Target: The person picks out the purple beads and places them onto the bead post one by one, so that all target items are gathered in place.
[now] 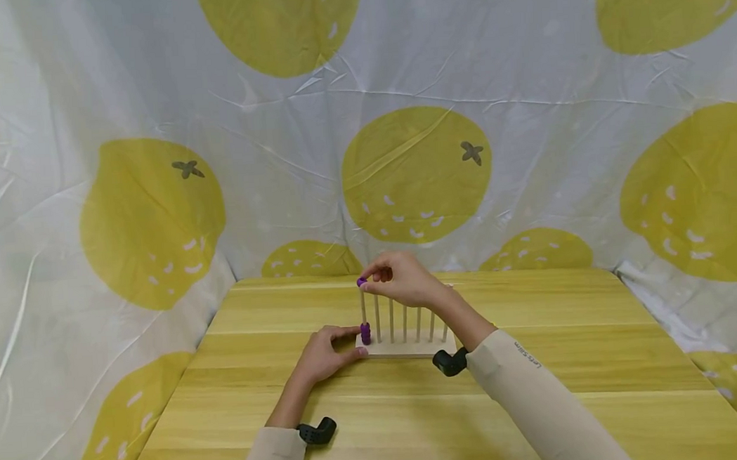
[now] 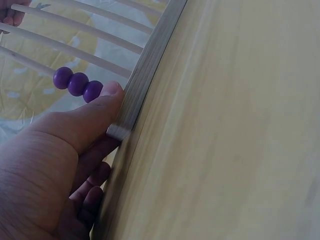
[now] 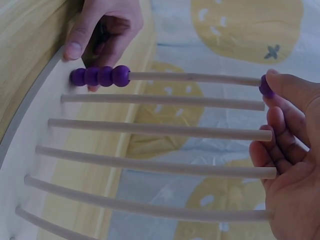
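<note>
A pale wooden peg stand (image 1: 407, 349) with a row of upright rods stands on the table. My right hand (image 1: 406, 282) pinches a purple bead (image 3: 266, 87) between thumb and index finger at the top of the leftmost rod (image 3: 195, 77). At that rod's foot sits a stack of several purple beads (image 3: 104, 76). My left hand (image 1: 322, 354) grips the left end of the base, its thumb (image 2: 107, 97) on the upper face close to the lowest bead. The other rods, seen in the right wrist view, carry no beads.
The stand rests on a wood-grain table (image 1: 380, 419). Behind and beside the table hangs a pale curtain (image 1: 277, 179) printed with big yellow fruit. A black wrist camera (image 1: 450, 362) sits on the right wrist, near the base, and another (image 1: 317, 431) on the left.
</note>
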Demonstrator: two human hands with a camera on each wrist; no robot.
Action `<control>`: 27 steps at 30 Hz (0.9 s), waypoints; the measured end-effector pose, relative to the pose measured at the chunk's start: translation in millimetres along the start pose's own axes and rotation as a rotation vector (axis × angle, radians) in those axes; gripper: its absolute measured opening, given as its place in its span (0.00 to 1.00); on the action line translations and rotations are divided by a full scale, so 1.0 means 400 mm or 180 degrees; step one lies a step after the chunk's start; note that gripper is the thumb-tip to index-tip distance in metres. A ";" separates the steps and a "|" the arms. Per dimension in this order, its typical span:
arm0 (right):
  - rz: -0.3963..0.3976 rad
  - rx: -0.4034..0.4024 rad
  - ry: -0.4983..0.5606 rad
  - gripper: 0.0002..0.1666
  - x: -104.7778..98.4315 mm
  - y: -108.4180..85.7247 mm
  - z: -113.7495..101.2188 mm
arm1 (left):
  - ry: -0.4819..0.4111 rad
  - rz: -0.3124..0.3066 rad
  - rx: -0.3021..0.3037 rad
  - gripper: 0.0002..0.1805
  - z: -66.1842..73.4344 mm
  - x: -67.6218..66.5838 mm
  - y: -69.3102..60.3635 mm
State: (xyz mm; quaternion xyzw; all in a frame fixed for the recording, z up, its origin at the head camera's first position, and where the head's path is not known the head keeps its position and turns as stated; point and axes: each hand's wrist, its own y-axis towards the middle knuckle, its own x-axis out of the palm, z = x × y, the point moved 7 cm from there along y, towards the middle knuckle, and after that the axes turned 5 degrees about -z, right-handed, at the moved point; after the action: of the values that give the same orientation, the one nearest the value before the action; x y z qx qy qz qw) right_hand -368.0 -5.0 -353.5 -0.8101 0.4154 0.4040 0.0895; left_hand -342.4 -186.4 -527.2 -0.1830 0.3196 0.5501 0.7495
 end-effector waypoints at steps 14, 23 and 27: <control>-0.0018 -0.0020 -0.0065 0.08 0.009 0.006 -0.008 | 0.0008 0.0002 0.0012 0.28 -0.001 -0.002 0.000; -0.0021 -0.0045 -0.0097 0.12 0.008 0.002 -0.007 | -0.0007 -0.0004 -0.0008 0.28 -0.004 0.000 0.002; -0.0018 -0.0055 -0.0077 0.14 0.006 0.001 -0.007 | -0.0023 -0.0007 -0.0017 0.28 -0.004 0.000 0.002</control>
State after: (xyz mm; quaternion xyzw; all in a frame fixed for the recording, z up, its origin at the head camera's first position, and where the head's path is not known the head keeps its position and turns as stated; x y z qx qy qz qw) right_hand -366.0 -8.0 -353.3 -0.8070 0.4086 0.4171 0.0886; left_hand -343.5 -187.2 -528.4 -0.1834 0.3152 0.5508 0.7508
